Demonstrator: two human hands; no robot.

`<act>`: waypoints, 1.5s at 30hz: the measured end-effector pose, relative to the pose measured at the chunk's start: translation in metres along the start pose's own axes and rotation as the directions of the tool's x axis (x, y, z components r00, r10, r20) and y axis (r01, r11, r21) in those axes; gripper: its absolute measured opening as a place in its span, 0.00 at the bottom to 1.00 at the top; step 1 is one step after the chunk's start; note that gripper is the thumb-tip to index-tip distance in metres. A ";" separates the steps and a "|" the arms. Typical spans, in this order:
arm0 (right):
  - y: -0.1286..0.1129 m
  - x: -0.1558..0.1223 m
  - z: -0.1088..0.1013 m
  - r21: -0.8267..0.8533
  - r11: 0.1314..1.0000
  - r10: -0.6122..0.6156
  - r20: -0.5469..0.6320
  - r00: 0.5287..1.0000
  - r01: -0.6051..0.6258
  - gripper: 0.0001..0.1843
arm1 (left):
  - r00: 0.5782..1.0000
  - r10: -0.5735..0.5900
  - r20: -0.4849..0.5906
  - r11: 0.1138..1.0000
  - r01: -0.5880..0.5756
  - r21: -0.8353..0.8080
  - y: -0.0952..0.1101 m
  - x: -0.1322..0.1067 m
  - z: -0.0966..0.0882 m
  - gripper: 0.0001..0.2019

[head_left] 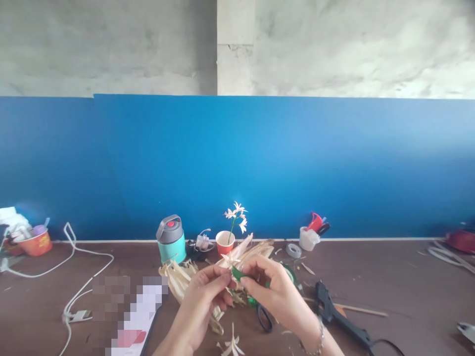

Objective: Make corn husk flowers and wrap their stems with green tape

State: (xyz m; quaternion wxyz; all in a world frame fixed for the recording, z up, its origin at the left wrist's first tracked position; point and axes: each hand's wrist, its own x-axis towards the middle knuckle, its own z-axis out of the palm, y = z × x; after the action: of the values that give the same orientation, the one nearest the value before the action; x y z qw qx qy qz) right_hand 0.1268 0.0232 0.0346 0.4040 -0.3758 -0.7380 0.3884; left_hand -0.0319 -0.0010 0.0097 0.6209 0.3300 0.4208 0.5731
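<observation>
My left hand (211, 289) is closed, its fingertips pinching a pale, dried-husk flower (230, 260) whose petals spread just above them. The flower's lower end is hidden by the fingers. Close beside it, my right hand (272, 282) pinches a strip of green tape (239, 273) that reaches to the flower's base. Behind and below the hands lie dried corn husks (178, 279). A black scissor handle (264, 318) shows under my right hand. Another pale flower (233, 345) lies on the table at the front edge of the view.
An orange paper cup (224, 243) holds a stem of pale flowers. A turquoise flask (171, 242), a grey tape roll (294, 250) and a white cup of tools (309, 239) stand nearby. Right lie a black glue gun (341, 319) and a thin stick (365, 310); left, a white cable (92, 257) and a phone (139, 316).
</observation>
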 end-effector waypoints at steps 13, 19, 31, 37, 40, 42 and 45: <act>0.000 -0.003 0.000 -0.124 0.989 -0.088 -0.071 0.994 0.078 0.08 | 0.999 -0.046 0.027 0.998 0.047 -0.035 0.002 -0.003 0.000 0.11; -0.006 -0.003 -0.005 -0.021 0.998 -0.057 -0.006 0.998 0.057 0.03 | 0.999 -0.032 0.021 0.999 0.032 -0.021 0.002 -0.003 0.001 0.11; -0.003 -0.001 0.003 -0.025 0.993 0.113 -0.011 0.994 -0.113 0.08 | 1.000 -0.002 -0.020 0.997 0.000 -0.074 0.001 -0.005 0.005 0.09; -0.006 0.000 0.003 -0.033 0.992 0.123 -0.060 0.991 -0.125 0.05 | 1.000 -0.013 -0.028 0.999 0.012 -0.039 0.001 -0.003 0.005 0.11; -0.006 -0.001 0.006 -0.023 0.995 0.093 -0.056 0.994 -0.095 0.07 | 0.999 -0.007 -0.047 0.999 0.006 -0.032 0.001 -0.003 0.007 0.12; -0.006 -0.002 0.009 -0.025 0.996 0.089 -0.073 0.993 -0.091 0.06 | 0.998 0.001 -0.066 0.999 -0.004 -0.037 0.002 -0.004 0.009 0.11; -0.005 -0.001 0.012 -0.041 0.995 0.080 -0.123 0.989 -0.086 0.04 | 0.996 0.013 -0.086 0.999 -0.016 -0.036 0.003 -0.007 0.012 0.11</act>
State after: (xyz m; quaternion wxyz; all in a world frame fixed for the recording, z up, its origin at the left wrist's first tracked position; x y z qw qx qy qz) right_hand 0.1151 0.0164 0.0342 0.4230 -0.4383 -0.7046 0.3641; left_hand -0.0219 -0.0067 0.0182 0.6039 0.2967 0.4341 0.5990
